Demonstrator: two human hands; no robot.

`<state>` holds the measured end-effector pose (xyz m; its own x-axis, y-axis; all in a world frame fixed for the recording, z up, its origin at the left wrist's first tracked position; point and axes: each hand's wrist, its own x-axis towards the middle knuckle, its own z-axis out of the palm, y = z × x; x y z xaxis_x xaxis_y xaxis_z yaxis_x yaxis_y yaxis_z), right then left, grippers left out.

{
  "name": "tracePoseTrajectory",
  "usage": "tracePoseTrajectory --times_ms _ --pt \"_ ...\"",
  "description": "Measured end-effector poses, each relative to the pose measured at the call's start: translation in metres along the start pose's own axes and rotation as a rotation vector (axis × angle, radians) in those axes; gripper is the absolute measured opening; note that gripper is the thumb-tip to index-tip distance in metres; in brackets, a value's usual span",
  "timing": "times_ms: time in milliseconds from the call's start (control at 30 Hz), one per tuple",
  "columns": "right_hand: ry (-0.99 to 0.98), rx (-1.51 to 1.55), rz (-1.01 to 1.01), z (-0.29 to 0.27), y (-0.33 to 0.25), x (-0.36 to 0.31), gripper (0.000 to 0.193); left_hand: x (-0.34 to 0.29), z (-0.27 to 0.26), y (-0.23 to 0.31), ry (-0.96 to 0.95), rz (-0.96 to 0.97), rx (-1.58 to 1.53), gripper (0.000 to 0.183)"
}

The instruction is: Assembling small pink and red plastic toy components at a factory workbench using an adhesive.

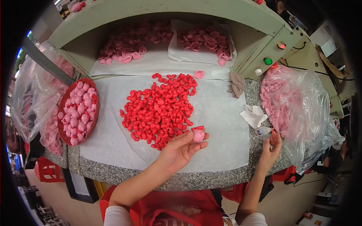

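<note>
My left hand pinches a small round pink piece between thumb and fingers, over the front of the white sheet. A red bean-shaped piece sits against its top. At the right edge of the table, my right hand has its fingers closed at the red end of a small, pale labelled bottle, which lies tilted on its side. A heap of loose red bean-shaped pieces spreads just beyond my left hand. To the left stands a red basket filled with pink pieces bearing red parts.
White paper covers the granite table. Behind is a pale green machine with pink shells inside its opening. A crumpled tissue and a brown cloth lie right. Clear bags of pink pieces flank both sides.
</note>
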<state>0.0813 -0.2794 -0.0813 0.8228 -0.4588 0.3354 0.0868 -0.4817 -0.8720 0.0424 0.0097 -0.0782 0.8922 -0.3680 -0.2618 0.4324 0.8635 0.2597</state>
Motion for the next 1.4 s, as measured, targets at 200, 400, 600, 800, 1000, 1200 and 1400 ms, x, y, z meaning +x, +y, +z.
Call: tracePoseTrajectory --times_ms 200,400,600,800,1000,1200,1400 --pt "-0.069 -0.053 0.045 0.004 0.008 0.004 0.047 -0.001 -0.006 -0.001 -0.176 -0.001 -0.151 0.036" --pt "-0.102 -0.095 0.049 0.007 0.012 0.012 0.048 -0.005 0.010 -0.006 -0.088 0.277 0.414 0.028" --pt "-0.219 -0.121 0.036 0.007 0.021 0.026 0.040 -0.006 0.014 -0.014 -0.134 0.703 0.757 0.041" --pt "-0.283 0.220 0.097 0.007 -0.029 -0.003 0.021 -0.007 0.017 -0.019 -0.020 0.768 0.961 0.035" --pt "-0.692 0.153 -0.193 -0.003 -0.094 -0.056 0.024 -0.013 0.014 -0.017 -0.071 0.872 1.083 0.039" --pt "-0.590 0.178 -0.666 -0.002 -0.125 -0.063 0.037 -0.011 0.015 -0.021 -0.083 0.922 1.078 0.039" --pt "-0.687 0.091 -0.723 -0.001 -0.138 -0.065 0.029 -0.013 0.015 -0.020 -0.065 0.957 1.107 0.039"
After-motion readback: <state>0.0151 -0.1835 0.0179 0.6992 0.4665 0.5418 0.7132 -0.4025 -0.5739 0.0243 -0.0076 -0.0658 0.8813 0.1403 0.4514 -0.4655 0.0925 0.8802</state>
